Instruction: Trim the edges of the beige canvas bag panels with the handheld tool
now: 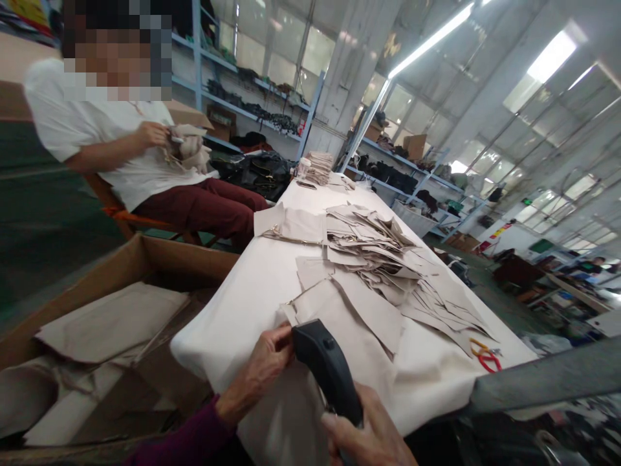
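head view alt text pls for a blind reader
The right hand holds a black handheld tool against a beige fabric piece that the left hand grips at the white table edge. More beige pieces are piled behind; a seated person handles fabric nearby.

- No legible text, label, brand or number anywhere in view.
- Far background, right: red-and-yellow sign, lettering too small to read.
- Top left corner of view: yellow poster, blurred and cut off, unreadable.
- Casing of the black tool: no mark that can be read.
- Near edge of the worktop: beige fabric piece, no readable print.
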{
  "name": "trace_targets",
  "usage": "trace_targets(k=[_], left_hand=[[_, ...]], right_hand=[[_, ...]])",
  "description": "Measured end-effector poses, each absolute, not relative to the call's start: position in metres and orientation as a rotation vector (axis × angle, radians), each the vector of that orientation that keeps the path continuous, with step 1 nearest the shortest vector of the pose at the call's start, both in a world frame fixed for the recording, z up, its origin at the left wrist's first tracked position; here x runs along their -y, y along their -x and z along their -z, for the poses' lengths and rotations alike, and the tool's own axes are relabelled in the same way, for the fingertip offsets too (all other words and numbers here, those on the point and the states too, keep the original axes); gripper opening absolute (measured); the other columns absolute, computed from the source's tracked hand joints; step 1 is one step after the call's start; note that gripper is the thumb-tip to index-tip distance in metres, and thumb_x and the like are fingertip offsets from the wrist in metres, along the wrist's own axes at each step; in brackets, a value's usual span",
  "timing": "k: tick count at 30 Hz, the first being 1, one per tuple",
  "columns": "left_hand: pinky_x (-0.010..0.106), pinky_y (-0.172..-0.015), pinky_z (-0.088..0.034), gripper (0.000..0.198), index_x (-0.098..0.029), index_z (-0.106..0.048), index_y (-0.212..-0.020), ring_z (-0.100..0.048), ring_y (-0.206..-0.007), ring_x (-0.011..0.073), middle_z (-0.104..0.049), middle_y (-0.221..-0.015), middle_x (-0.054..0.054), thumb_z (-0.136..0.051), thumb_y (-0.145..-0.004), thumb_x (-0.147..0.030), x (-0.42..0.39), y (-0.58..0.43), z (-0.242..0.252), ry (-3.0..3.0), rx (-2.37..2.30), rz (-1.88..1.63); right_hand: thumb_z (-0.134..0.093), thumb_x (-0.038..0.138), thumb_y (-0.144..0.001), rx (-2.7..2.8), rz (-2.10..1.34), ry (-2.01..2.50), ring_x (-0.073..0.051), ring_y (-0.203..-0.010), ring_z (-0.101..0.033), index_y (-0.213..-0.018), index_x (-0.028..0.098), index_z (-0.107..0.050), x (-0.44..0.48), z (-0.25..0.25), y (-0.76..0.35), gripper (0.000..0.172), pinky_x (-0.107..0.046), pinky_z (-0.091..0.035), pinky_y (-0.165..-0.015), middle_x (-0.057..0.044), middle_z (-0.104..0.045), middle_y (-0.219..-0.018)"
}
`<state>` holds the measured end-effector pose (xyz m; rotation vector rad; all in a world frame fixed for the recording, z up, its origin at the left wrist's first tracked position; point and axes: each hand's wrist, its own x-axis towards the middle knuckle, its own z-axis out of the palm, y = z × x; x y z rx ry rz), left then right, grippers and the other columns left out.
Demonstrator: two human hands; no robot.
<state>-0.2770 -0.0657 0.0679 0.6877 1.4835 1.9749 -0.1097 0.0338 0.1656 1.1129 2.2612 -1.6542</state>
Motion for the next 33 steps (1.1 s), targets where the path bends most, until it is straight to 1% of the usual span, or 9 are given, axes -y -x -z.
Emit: trace_targets(k=[3, 7, 9, 13, 16, 19, 23, 29, 33], left_hand=[[0.027, -0.072, -0.042, 0.016, -0.016, -0.070, -0.078, -0.051, -0.080, 0.0187, -0.058, -0.081, 0.004, -0.061, -0.077, -0.029, 0.066, 0.271, -0.061, -0.851, -1.554, -2.019], [0.027, -0.068, -0.043, 0.017, -0.016, -0.067, -0.076, -0.051, -0.073, 0.0171, -0.055, -0.076, 0.003, -0.056, -0.081, -0.027, 0.065, 0.269, -0.051, -0.845, -1.652, -2.027], [0.027, -0.068, -0.043, 0.017, -0.015, -0.067, -0.083, -0.052, -0.072, 0.0173, -0.055, -0.076, 0.003, -0.055, -0.082, -0.028, 0.064, 0.272, -0.047, -0.843, -1.633, -2.056], [0.028, -0.075, -0.045, 0.020, -0.017, -0.067, -0.094, -0.054, -0.083, 0.0200, -0.058, -0.088, 0.005, -0.055, -0.083, -0.028, 0.065, 0.272, -0.045, -0.898, -1.574, -2.076], [0.029, -0.079, -0.044, 0.019, -0.018, -0.067, -0.095, -0.054, -0.086, 0.0199, -0.058, -0.092, 0.005, -0.055, -0.082, -0.025, 0.067, 0.266, -0.047, -0.931, -1.574, -2.070], [0.028, -0.074, -0.044, 0.018, -0.017, -0.068, -0.091, -0.054, -0.079, 0.0186, -0.059, -0.085, 0.004, -0.054, -0.079, -0.019, 0.069, 0.263, -0.046, -0.834, -1.612, -2.070], [0.026, -0.067, -0.043, 0.024, -0.015, -0.066, -0.096, -0.056, -0.076, 0.0187, -0.062, -0.082, 0.003, -0.054, -0.076, -0.017, 0.073, 0.264, -0.041, -0.691, -1.589, -2.030], [0.024, -0.060, -0.042, 0.026, -0.016, -0.066, -0.099, -0.051, -0.064, 0.0152, -0.062, -0.079, 0.002, -0.058, -0.077, -0.029, 0.077, 0.257, -0.047, -0.704, -1.537, -2.048], [0.025, -0.063, -0.043, 0.026, -0.016, -0.065, -0.099, -0.051, -0.068, 0.0157, -0.061, -0.082, 0.003, -0.058, -0.078, -0.028, 0.082, 0.245, -0.051, -0.745, -1.604, -2.018]], right_hand=[[-0.060, 0.044, -0.075, -2.204, 1.754, -0.918, -0.012, -0.044, -0.053, -0.100, 0.013, -0.052, -0.034, -0.167, 0.128, 0.040, -0.022, -0.045, -0.046, 0.004, -0.055, -0.051], [-0.054, 0.045, -0.077, -2.168, 1.842, -0.778, -0.010, -0.039, -0.047, -0.083, 0.015, -0.051, -0.035, -0.168, 0.137, 0.031, -0.022, -0.043, -0.040, 0.005, -0.050, -0.046], [-0.055, 0.043, -0.077, -2.176, 1.789, -0.831, -0.010, -0.039, -0.048, -0.087, 0.015, -0.049, -0.034, -0.166, 0.131, 0.030, -0.021, -0.042, -0.040, 0.006, -0.051, -0.047], [-0.058, 0.037, -0.075, -2.222, 1.654, -0.981, -0.011, -0.043, -0.051, -0.096, 0.015, -0.047, -0.029, -0.164, 0.121, 0.033, -0.021, -0.043, -0.044, 0.005, -0.055, -0.050], [-0.056, 0.040, -0.078, -2.230, 1.716, -0.862, -0.010, -0.040, -0.049, -0.087, 0.015, -0.050, -0.029, -0.168, 0.127, 0.027, -0.021, -0.043, -0.042, 0.006, -0.052, -0.048], [-0.053, 0.046, -0.081, -2.259, 1.798, -0.757, -0.010, -0.039, -0.048, -0.075, 0.016, -0.050, -0.036, -0.173, 0.133, 0.032, -0.021, -0.042, -0.041, 0.004, -0.051, -0.046], [-0.054, 0.052, -0.079, -2.279, 1.876, -0.845, -0.011, -0.038, -0.047, -0.076, 0.017, -0.046, -0.045, -0.174, 0.121, 0.035, -0.022, -0.041, -0.041, 0.005, -0.048, -0.043], [-0.057, 0.035, -0.075, -2.265, 1.581, -1.015, -0.011, -0.046, -0.054, -0.092, 0.015, -0.050, -0.031, -0.166, 0.101, 0.027, -0.023, -0.045, -0.051, 0.004, -0.057, -0.052], [-0.053, 0.031, -0.076, -2.217, 1.693, -0.813, -0.009, -0.040, -0.049, -0.086, 0.014, -0.052, -0.023, -0.157, 0.118, 0.020, -0.020, -0.042, -0.041, 0.005, -0.053, -0.049]])
